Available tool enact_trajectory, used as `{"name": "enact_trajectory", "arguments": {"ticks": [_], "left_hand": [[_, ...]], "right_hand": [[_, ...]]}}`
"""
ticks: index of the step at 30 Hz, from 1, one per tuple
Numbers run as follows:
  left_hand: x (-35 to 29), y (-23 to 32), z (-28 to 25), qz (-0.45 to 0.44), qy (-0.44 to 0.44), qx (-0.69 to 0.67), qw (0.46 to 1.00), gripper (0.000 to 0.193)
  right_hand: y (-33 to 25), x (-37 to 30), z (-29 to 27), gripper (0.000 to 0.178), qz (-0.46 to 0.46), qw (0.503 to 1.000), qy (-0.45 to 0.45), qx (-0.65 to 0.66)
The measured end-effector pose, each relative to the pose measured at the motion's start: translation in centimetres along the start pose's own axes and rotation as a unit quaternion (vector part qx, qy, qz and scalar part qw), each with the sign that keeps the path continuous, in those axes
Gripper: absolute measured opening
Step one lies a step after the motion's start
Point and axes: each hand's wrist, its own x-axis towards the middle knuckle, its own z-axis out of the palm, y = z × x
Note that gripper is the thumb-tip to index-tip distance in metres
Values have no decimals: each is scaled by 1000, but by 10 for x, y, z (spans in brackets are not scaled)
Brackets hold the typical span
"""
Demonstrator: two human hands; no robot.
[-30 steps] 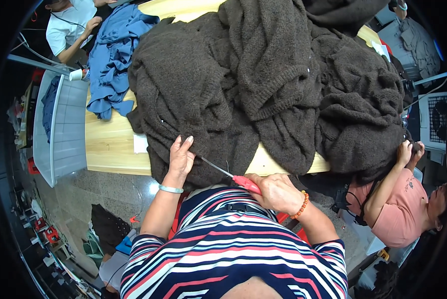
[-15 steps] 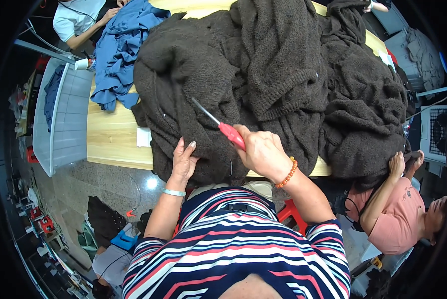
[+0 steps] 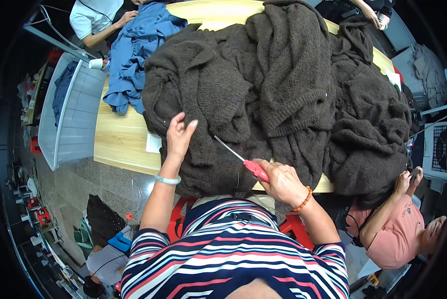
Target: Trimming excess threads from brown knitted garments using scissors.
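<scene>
A red-handled tool with a slim, straight metal shaft is gripped in my right hand, near the table's front edge. Its tip points up and left over the dark brown knitted garment. I cannot make out its exact kind. To the left, my left hand hovers at or just above the same knit, thumb and fingers apart, holding nothing. The knit lies bunched in front of me, with a small pale thread end hanging near its front edge. Another thick brown knit fold lies to its right.
Blue cloth lies at the table's left, by a light wooden stretch and a white tag. A white bin stands left. A person in pink handles brown knit at right; others stand across the table.
My left hand has risen up and away from the front of the knit, its fingers spreading. My right hand has moved down and right with the tool. The knit on the left has shifted.
</scene>
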Motion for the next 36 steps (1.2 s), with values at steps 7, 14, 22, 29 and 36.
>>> {"name": "enact_trajectory", "arguments": {"ticks": [7,14,22,29,36], "left_hand": [[62,-21,16,-55,29,-245,967,28],[30,-44,35,-64,-20,-291,954,12],[1,-61,30,-136,-52,-346,927,5],[-19,-71,27,-134,-98,-376,912,10],[-44,-32,41,-121,-51,-310,942,12]], "right_hand": [[-23,20,-14,39,23,999,-18,-25],[-29,84,-20,22,-10,995,59,-77],[-28,4,-13,35,2,978,-207,-38],[-32,22,-23,34,-8,983,-151,-105],[-33,41,-37,36,54,988,-131,-64]]}}
